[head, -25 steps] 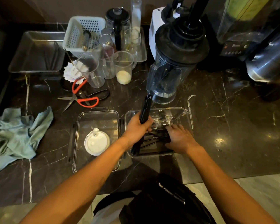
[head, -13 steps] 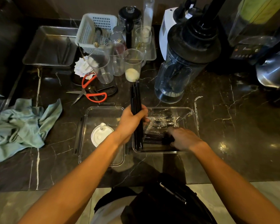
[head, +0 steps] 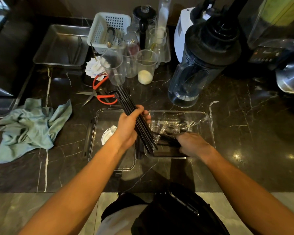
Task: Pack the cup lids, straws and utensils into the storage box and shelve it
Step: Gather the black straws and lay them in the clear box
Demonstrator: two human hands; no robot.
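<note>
Dark marbled desk [head: 227,141], crowded along its far edge with a blender jug [head: 197,65], clear cups, a white basket and a steel tray; we catalogue the near working area.

Storage box [head: 209,126]: clear, open, near edge of desk, holding wrapped utensils [head: 171,127] at its far side, presumably laid flat so the lid will shut.

Box lid [head: 98,150]: just left of the box, upturned, serving as a holding place for one white cup lid [head: 107,135].

Straws [head: 134,116]: black bundle, tilted, lower ends down inside the box's near left corner, upper ends rising over the scissors [head: 100,97]. Our left hand [head: 129,124] is closed round the bundle's middle, we judge to keep it together while lowering it.

Right hand [head: 192,145]: inside the box, curled over more black straws; we read this grip as pressing them aside to make room.

Shelving not yet begun.
</note>
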